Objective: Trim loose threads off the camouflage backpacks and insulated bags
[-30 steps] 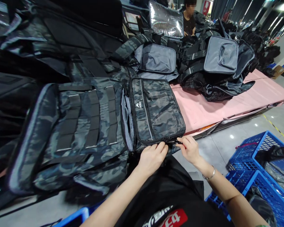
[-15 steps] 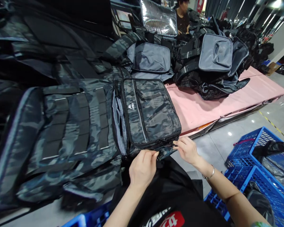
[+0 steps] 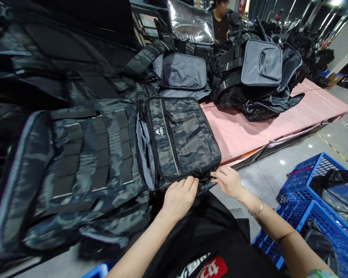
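A small white triangular logo with short white lettering stands on the dark camouflage fabric pouch point(image 3: 182, 137); the letters are too small to read. The red-and-white print on the black garment point(image 3: 204, 266) is cut off and illegible.

I am looking at one camo bag point(image 3: 104, 154) lying open in front of me. I am seeing one front pocket point(image 3: 182, 135) on it, with one little white logo point(image 3: 159, 131). I am using two hands: one left hand point(image 3: 178, 197) and one right hand point(image 3: 227, 181). I am wearing one bracelet point(image 3: 256, 211). I am counting two grey flaps, one point(image 3: 181, 71) behind my bag and one point(image 3: 262, 62) on the pile further back. One shiny silver panel point(image 3: 191, 25) is standing up. One pink table point(image 3: 266, 123) is holding them. Two blue crates point(image 3: 316, 216) are sitting on the floor. One other person point(image 3: 220, 23) is working far away.
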A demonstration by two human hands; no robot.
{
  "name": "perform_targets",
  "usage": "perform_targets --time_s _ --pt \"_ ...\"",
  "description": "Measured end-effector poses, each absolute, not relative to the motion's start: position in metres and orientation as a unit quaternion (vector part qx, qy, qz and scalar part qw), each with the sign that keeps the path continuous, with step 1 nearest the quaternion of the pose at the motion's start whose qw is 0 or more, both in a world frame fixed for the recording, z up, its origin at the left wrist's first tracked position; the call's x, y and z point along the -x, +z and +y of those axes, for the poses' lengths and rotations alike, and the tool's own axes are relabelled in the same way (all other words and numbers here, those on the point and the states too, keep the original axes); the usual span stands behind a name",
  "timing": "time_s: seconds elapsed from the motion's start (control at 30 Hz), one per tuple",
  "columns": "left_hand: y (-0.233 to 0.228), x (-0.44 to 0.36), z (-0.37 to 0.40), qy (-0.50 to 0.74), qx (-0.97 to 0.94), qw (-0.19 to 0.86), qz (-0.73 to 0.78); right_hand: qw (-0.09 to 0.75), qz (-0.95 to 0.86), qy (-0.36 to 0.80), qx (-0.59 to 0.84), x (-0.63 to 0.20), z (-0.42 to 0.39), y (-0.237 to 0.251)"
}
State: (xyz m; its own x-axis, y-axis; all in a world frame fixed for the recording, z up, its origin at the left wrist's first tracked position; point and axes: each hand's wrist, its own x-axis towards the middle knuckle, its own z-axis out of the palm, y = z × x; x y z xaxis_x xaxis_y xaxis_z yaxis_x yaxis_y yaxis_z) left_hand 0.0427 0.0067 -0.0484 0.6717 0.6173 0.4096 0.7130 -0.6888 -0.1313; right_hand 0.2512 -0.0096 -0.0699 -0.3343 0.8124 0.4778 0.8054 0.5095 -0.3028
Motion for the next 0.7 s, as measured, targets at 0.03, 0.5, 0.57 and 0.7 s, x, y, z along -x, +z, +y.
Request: perform_targets --time_s 0.03,0.5,0.57,0.7 --pt "-0.050 -0.043 0.006 -0.172 0.901 0.142 -0.372 0.291 -0.822 0.009 0.490 -0.251 -0.009 -0.069" --pt "-0.053 -0.045 0.000 -0.228 0.873 0.136 -0.409 0.303 -0.813 0.035 0.496 -0.242 -0.007 -0.073" --pt "-0.051 -0.043 -0.010 -0.274 0.854 0.098 -0.431 0.345 -0.790 0.069 0.502 -0.249 -0.009 -0.073" --pt "-0.045 -0.029 -0.038 -0.346 0.846 -0.143 -0.379 0.442 -0.711 0.154 0.524 -0.266 -0.015 -0.076"
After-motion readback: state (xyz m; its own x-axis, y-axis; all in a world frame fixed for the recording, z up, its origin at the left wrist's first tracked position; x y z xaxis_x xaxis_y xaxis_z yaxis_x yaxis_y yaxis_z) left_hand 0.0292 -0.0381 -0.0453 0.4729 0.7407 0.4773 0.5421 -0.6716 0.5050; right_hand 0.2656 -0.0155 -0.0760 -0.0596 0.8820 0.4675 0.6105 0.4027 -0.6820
